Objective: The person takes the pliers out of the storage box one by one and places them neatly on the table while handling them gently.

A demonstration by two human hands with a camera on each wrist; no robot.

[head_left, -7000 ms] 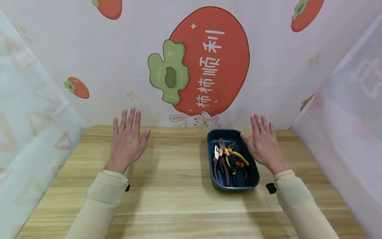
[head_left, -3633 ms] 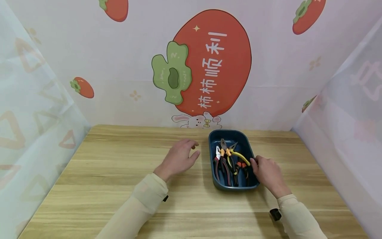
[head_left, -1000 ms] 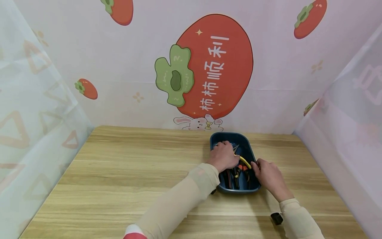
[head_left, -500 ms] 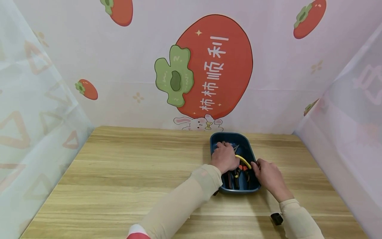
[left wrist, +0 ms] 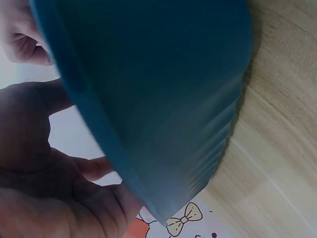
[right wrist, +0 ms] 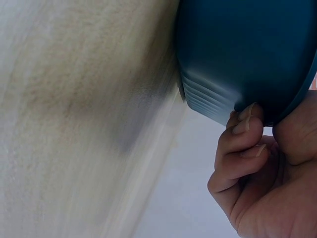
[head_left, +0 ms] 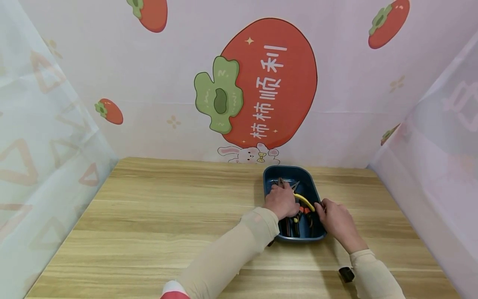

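Observation:
A deep blue plastic bin (head_left: 300, 239) holding several pliers stands at the right of the table. My left hand (head_left: 281, 202) reaches down into it, over the pliers on its left side. Grey plier jaws (head_left: 281, 182) poke out past the fingers; I cannot tell whether the hand grips them. In the left wrist view its fingers pass behind the bin wall (left wrist: 158, 99). To the right lie yellow-handled pliers (head_left: 305, 202) and black-and-orange handles (head_left: 308, 216). My right hand (head_left: 337, 221) pinches the bin's right rim, curled fingers (right wrist: 237, 166) against the outside.
The wooden table (head_left: 168, 216) spreads out to the left of the bin. A printed cloth wall (head_left: 157, 83) rises right behind the table's back edge, and cloth sides (head_left: 440, 158) flank it. A small black piece (head_left: 346, 274) hangs under the right wrist.
From raised above the table, my right hand has come down onto the bin's rim and my left hand has moved right into the bin. Lately the left hand shifted slightly nearer, uncovering plier jaws.

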